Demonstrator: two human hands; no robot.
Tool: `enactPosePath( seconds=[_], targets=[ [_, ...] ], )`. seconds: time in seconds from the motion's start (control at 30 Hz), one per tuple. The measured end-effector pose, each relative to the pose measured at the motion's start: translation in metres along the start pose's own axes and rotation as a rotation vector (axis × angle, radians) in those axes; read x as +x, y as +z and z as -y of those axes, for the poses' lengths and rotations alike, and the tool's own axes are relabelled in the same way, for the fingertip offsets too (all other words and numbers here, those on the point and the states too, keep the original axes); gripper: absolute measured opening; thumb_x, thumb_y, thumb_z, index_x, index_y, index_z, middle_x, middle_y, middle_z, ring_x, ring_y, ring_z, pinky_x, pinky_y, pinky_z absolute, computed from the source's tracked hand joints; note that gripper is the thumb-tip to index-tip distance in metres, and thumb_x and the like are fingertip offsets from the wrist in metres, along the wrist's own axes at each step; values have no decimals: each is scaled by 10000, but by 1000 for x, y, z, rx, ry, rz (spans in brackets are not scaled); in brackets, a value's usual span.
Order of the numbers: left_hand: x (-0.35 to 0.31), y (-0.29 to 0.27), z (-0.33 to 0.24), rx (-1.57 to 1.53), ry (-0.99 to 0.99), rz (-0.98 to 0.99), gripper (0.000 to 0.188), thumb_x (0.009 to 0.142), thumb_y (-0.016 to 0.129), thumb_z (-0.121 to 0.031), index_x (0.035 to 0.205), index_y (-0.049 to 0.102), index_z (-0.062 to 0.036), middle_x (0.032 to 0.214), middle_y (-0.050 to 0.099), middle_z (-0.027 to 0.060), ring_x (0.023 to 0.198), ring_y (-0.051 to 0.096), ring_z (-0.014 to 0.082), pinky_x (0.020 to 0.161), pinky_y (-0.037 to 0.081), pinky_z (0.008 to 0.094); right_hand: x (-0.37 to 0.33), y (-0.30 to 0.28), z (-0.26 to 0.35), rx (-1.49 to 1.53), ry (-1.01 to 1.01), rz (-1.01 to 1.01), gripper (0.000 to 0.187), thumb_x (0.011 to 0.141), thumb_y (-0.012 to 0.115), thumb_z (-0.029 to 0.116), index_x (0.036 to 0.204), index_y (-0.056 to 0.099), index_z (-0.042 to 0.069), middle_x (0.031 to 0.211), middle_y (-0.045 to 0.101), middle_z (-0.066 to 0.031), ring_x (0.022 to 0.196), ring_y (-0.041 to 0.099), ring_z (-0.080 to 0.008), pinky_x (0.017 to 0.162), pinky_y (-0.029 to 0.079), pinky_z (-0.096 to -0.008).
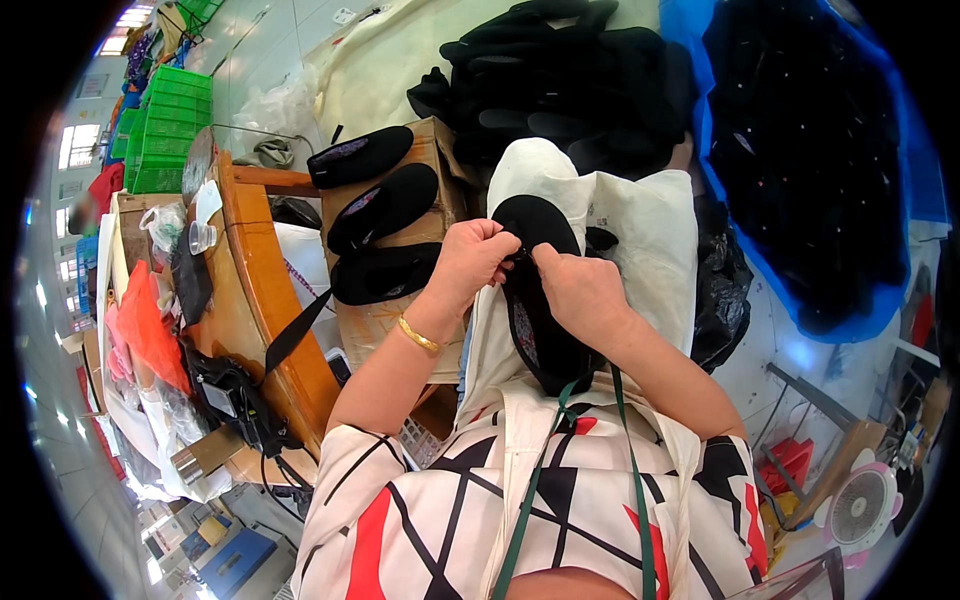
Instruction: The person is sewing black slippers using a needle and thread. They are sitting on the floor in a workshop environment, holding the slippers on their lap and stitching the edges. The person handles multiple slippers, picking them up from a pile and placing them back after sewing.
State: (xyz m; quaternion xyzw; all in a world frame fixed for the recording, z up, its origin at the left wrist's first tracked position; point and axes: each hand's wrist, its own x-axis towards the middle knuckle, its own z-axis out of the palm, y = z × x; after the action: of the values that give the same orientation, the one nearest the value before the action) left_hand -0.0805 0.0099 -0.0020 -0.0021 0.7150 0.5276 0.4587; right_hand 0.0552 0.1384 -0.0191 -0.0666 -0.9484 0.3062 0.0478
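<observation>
A black cloth shoe (540, 340) with a patterned lining lies across my lap, its rounded toe pointing away from me. My left hand (468, 265), with a gold bracelet at the wrist, pinches at the front edge of the shoe's opening. Close beside it on the right, the fingers of my right hand (585, 298) are also closed on that edge. Any small dark piece between the fingertips is too hard to make out against the black cloth. A cream cloth (650, 250) covers my lap under the shoe.
Three similar shoes (385, 210) rest on a cardboard box (375, 345) to the left. Many black shoes (560, 90) are piled ahead. A blue-edged bag (705, 130) full of black pieces stands right. A wooden table edge (265, 270), green crates (170, 130) and a fan (862, 505) are nearby.
</observation>
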Motion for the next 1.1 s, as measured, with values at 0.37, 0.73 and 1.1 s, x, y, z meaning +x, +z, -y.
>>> enactPosePath(
  seconds=[0.37, 0.73, 1.1],
  targets=[
    [2, -3, -2, 12, -30, 80, 135, 866, 636, -150, 749, 619, -85, 664, 609, 3, 520, 548, 70, 469, 430, 195, -2, 19, 5, -30, 3, -123, 120, 842, 580, 66, 883, 467, 53, 632, 600, -95, 575, 649, -290, 471, 493, -391],
    [0, -1, 7, -111, 3, 67, 147, 865, 636, -166, 766, 642, -58, 687, 631, 28, 505, 547, 86, 470, 423, 213, 5, 20, 13, 348, 216, -156, 128, 939, 527, 66, 1007, 434, 12, 690, 629, -182, 619, 644, -370, 533, 500, -459],
    [-2, 1, 12, -22, 107, 57, 117, 885, 682, -137, 836, 671, -32, 711, 643, 8, 523, 565, 59, 464, 428, 191, 31, -18, -3, 590, 189, -60, 126, 907, 600, 154, 873, 602, 33, 918, 626, -113, 825, 632, -328, 720, 499, -403]
  ],
)
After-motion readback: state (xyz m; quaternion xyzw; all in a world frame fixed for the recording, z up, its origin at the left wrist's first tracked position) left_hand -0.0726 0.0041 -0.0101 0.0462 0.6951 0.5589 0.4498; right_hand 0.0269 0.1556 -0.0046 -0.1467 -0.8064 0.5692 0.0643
